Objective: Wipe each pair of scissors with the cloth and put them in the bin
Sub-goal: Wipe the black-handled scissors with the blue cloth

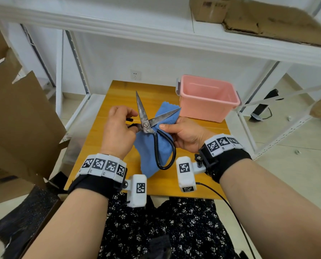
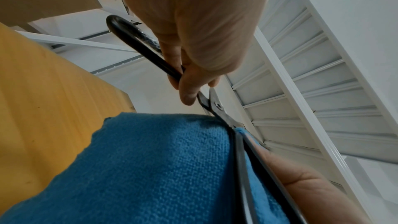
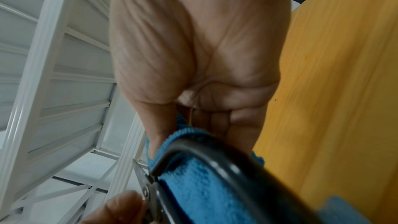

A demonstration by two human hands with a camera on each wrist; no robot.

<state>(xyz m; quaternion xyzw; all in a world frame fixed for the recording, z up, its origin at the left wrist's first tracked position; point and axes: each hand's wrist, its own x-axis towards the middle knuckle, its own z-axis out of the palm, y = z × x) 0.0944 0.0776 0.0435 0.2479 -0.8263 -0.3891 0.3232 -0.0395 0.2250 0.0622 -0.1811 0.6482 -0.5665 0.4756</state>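
A pair of old steel scissors [image 1: 146,124] with black loop handles is held above the wooden table [image 1: 118,94], blades spread wide. My left hand [image 1: 126,124] grips one black handle [image 2: 137,43] close to the pivot. My right hand [image 1: 172,128] holds the blue cloth [image 1: 148,150] under the scissors, its thumb pressing cloth against the other arm near the pivot. The second loop handle [image 3: 215,156] lies over the cloth [image 3: 204,193]. The pink bin [image 1: 202,111] stands open at the table's far right corner, with nothing visible inside it.
A large open cardboard box [image 1: 15,109] stands to the left of the table. White metal shelving [image 1: 156,34] spans overhead and behind, with flattened cardboard [image 1: 268,19] on top. A black cable [image 1: 221,199] trails from my right wrist camera.
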